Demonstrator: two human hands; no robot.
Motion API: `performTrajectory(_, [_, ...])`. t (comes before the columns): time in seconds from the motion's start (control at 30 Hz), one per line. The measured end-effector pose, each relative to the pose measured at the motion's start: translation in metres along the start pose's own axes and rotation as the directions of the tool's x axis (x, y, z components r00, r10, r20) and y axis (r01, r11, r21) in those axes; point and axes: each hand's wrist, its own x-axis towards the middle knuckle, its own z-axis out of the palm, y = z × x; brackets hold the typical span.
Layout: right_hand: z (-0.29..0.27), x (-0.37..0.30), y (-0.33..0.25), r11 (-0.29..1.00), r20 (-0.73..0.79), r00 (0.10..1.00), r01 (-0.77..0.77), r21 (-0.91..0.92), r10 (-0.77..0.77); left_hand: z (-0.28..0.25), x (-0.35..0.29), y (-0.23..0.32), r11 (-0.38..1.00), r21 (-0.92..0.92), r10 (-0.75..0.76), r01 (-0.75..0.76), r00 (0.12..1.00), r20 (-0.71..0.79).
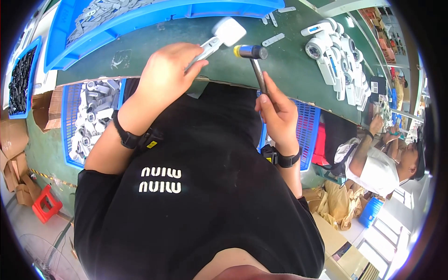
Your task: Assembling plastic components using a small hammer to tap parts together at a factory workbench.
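My left hand (170,70) is closed around the grey handle of a white plastic part (228,32). Its broad, squarish white head points up and right, slightly blurred. In my right hand (279,112) is a small mallet (258,74), gripped by its dark metal handle. The mallet's head has one yellow face and one black face, and it sits just right of the white part, apart from it. Both hands are over the near edge of the green workbench (289,65). A loose grey flat strip (273,39) lies on the bench beyond the mallet.
A blue tray (140,25) of flat grey pieces stands at the far left. White housings (333,56) are piled at the right. Blue baskets (70,149) (305,135) flank my body, the left one full of white parts. A person (380,163) works farther right.
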Motion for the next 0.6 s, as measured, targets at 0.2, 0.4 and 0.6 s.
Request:
performTrajectory(0.2, [0.003, 0.012, -0.029, 0.991, -0.015, 0.991, 0.131, 0.039, -0.130, 0.002, 0.003, -0.013, 0.997, -0.031, 0.074, -0.077, 0.995, -0.073])
performTrajectory(0.4, [0.009, 0.018, -0.033, 0.975, -0.009, 0.976, 0.216, 0.057, -0.215, 0.018, 0.005, -0.011, 0.986, -0.164, -0.035, 0.013, 0.991, -0.131])
performTrajectory(0.6, [0.010, 0.023, -0.043, 0.956, 0.015, 0.957, 0.291, -0.038, -0.291, 0.025, 0.004, -0.015, 0.942, -0.322, -0.157, 0.099, 0.975, -0.160])
